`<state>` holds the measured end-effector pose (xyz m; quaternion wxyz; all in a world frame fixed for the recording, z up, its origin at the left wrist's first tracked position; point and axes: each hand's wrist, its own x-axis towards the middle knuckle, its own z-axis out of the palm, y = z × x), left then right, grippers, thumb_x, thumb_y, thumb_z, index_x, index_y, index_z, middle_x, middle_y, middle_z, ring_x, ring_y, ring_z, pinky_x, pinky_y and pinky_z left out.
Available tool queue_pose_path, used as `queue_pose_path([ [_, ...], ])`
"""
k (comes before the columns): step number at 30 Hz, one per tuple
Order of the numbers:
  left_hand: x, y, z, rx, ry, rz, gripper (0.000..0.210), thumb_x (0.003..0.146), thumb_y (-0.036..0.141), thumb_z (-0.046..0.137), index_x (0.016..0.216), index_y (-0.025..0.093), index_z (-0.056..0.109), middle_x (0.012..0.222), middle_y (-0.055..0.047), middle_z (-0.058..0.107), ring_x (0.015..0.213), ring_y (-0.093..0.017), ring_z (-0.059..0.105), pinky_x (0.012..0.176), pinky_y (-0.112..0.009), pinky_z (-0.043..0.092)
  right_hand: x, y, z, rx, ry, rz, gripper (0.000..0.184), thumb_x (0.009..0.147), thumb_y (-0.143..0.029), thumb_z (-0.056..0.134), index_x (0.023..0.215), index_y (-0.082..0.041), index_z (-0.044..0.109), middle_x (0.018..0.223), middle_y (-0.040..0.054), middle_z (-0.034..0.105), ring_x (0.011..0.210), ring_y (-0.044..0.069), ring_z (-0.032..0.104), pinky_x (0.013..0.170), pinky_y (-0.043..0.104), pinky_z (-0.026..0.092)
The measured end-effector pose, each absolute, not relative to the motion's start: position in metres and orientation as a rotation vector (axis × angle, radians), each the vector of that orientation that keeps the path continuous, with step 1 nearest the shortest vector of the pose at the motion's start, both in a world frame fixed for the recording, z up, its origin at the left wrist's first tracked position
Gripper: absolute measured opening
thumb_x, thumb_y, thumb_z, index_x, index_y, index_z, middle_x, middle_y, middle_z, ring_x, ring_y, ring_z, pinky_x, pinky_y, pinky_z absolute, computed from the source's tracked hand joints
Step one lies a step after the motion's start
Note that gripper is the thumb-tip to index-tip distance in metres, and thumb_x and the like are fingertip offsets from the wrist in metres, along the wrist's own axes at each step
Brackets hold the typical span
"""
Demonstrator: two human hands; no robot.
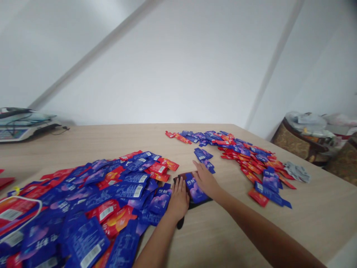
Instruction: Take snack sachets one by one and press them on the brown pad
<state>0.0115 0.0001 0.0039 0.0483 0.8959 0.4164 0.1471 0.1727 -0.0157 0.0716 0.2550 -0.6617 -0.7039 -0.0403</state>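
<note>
In front of me, a blue-and-purple packet [195, 190] lies on a dark, flat pad-like thing [201, 203] whose kind I cannot make out. My left hand [179, 199] rests palm down over the left edge of both, its fingers stretched out. From the right, my right hand [205, 179] lies across the packet's upper right side with extended fingers, touching it. A black rounded end [180, 223] pokes out below my left wrist. Beside my left hand is another blue packet [160, 200], at the edge of a large heap of blue and red packets [117, 190].
More blue and red packets [251, 158] spread over the right of the wooden table [131, 136]. A grey crumpled cloth-like thing [297, 172] lies near the right edge. At the far left stands a white device resembling a scale [25, 132]. A patterned chair [292, 139] holds plastic bags.
</note>
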Motion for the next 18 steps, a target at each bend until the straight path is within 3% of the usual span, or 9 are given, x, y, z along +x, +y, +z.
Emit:
queue_pose_path([
  [5,0.011,0.001,0.002,2.743,1.273,0.451,0.055,0.085,0.017,0.032,0.138,0.003,0.030,0.148,-0.016,0.022,0.136,-0.028,0.014,0.109,-0.049,0.020,0.157,-0.013,0.036,-2.045,-1.956,-0.188,0.039,0.092,-0.026,0.034,0.125,-0.012,0.050,0.109,0.0148,0.056,0.104,0.025,0.048,0.093,0.038,0.037],
  [13,0.012,0.003,-0.005,2.765,1.253,0.495,0.052,0.087,0.018,0.031,0.137,0.004,0.031,0.147,-0.016,0.024,0.137,-0.026,0.014,0.109,-0.047,0.021,0.187,-0.008,0.018,-2.129,-1.965,-0.374,0.037,0.091,-0.030,0.043,0.128,-0.024,0.048,0.115,0.0115,0.051,0.107,0.025,0.046,0.089,0.037,0.037],
  [18,0.012,0.003,-0.005,2.762,1.262,0.511,0.053,0.087,0.019,0.032,0.137,0.004,0.031,0.147,-0.016,0.025,0.137,-0.027,0.015,0.109,-0.048,0.021,0.226,-0.016,0.018,-2.341,-1.924,-0.314,0.040,0.093,-0.034,0.040,0.132,-0.030,0.042,0.108,0.0122,0.053,0.094,0.024,0.056,0.074,0.033,0.043],
])
